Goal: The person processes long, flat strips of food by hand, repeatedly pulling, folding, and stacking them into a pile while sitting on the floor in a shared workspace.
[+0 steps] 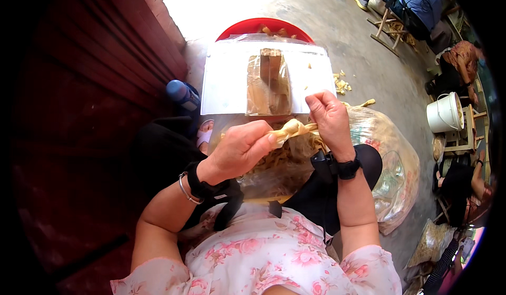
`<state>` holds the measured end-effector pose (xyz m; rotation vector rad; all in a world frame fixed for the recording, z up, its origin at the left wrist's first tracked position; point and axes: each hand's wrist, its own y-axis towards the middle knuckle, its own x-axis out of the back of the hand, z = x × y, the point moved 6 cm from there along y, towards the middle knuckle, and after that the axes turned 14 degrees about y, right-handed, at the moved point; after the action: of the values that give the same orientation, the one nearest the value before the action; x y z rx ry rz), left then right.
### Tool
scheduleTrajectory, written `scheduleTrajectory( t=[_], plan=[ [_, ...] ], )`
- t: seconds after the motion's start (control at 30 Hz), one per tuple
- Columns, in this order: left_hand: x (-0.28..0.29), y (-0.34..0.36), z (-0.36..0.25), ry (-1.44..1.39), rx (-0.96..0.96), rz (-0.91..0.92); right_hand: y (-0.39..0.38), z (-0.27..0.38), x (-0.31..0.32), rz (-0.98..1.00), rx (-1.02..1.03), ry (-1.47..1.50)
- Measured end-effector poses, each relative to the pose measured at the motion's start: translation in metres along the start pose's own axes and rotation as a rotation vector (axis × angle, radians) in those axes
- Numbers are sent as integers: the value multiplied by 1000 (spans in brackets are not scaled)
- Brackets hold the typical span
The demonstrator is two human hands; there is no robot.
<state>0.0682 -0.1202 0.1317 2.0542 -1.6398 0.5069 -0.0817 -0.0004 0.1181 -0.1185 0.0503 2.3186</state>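
Observation:
My left hand (245, 147) and my right hand (329, 123) are closed on opposite ends of a pale yellow, twisted, knotted strip (291, 129), held taut between them above my lap. Beyond them a white board (224, 79) lies on a red round basin (237, 27), with a brown block, seemingly wood, under clear plastic (258, 89) on top. More yellowish strips (282, 158) lie in plastic beneath my hands. A large clear plastic sack (390, 179) of pale material sits by my right knee.
A dark red door (89, 110) runs along the left, with a blue bottle (181, 92) near it. At the right are co-workers (416, 2) (458, 63), a white bucket (443, 114), wooden stools (386, 28) and yellow scraps (341, 84) on the concrete floor.

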Motion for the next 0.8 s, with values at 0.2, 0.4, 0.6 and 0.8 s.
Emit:
scheduleTrajectory(
  t=[0.2,0.4,0.6,0.8],
  plan=[
    [-18,4,19,-680,261,192,-9,-11,-19,108,16,-168],
    [-34,0,20,-940,420,372,-18,8,-39,101,222,-342],
    [-18,-1,15,-1038,439,390,-18,26,-25,-34,408,-355],
    [32,9,11,180,54,-50,-3,19,-21,354,171,-518]
  ],
)
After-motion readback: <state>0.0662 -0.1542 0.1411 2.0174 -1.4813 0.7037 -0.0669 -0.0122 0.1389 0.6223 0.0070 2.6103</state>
